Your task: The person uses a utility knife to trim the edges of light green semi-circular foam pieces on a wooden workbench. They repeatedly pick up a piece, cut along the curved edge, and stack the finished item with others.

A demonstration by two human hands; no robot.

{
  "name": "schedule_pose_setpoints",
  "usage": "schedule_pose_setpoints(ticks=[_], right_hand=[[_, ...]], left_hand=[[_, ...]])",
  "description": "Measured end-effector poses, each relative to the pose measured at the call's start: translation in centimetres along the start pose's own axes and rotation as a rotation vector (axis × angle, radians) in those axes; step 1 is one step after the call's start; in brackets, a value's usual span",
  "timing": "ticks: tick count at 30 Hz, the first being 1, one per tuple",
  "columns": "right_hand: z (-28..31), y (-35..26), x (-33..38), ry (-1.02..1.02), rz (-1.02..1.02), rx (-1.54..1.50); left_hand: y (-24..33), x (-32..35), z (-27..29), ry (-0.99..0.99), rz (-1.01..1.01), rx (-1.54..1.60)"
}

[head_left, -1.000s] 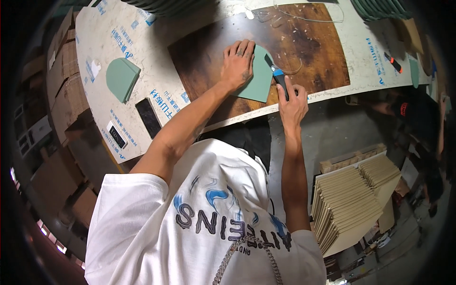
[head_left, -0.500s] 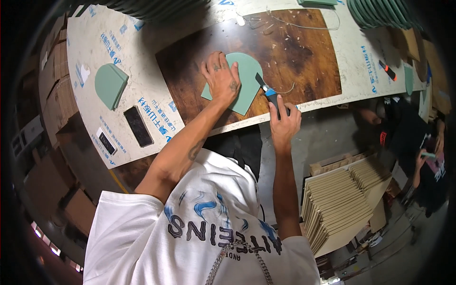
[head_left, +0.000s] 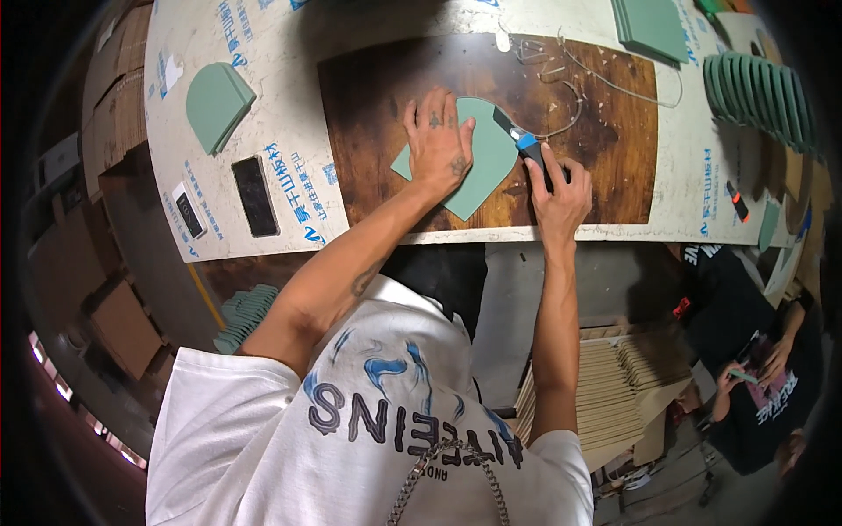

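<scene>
A green sheet (head_left: 488, 167) with a rounded top and a pointed lower corner lies on a dark brown board (head_left: 605, 167). My left hand (head_left: 441, 149) rests flat on its left part, fingers stretched out and thumb apart, covering some of it. In my right hand (head_left: 561, 195) is a utility knife (head_left: 530, 151) with a black and blue handle. Its dark blade lies along the sheet's curved upper right edge. Whether the blade cuts into the sheet I cannot tell.
Left on the white table (head_left: 298, 241) are stacked green pieces (head_left: 213, 110), a black phone (head_left: 255, 197) and a small white device (head_left: 187, 210). Thin strips (head_left: 579, 103), green stacks (head_left: 651, 31) and an orange-black cutter (head_left: 737, 202) lie farther right. Another person (head_left: 745, 351) is beyond the right edge.
The view has shifted, so the tabletop appears turned. My right hand has moved the knife farther up along the sheet's curved edge. My left hand stays on the sheet.
</scene>
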State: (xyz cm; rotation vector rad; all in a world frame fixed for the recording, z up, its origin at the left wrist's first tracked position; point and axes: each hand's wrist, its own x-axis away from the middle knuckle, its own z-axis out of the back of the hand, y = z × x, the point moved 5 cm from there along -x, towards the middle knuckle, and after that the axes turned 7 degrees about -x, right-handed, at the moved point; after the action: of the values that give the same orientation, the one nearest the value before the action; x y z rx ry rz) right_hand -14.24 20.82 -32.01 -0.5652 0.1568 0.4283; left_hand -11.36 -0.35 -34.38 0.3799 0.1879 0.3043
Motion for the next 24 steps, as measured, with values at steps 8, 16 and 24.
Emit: schedule_pose_setpoints(ticks=[8,16,24], right_hand=[[2.0,0.3,4.8,-0.014,-0.127,-0.035],[2.5,-1.6,7.3,0.061,-0.134,0.051],[2.0,-0.2,6.6,0.036,-0.196,0.063]], left_hand=[[0.5,-3.7,-0.4,-0.13,-0.476,0.077],[1.7,-1.5,-0.5,-0.056,0.004,-0.111],[2.0,-1.1,-1.2,-0.083,0.021,-0.17]])
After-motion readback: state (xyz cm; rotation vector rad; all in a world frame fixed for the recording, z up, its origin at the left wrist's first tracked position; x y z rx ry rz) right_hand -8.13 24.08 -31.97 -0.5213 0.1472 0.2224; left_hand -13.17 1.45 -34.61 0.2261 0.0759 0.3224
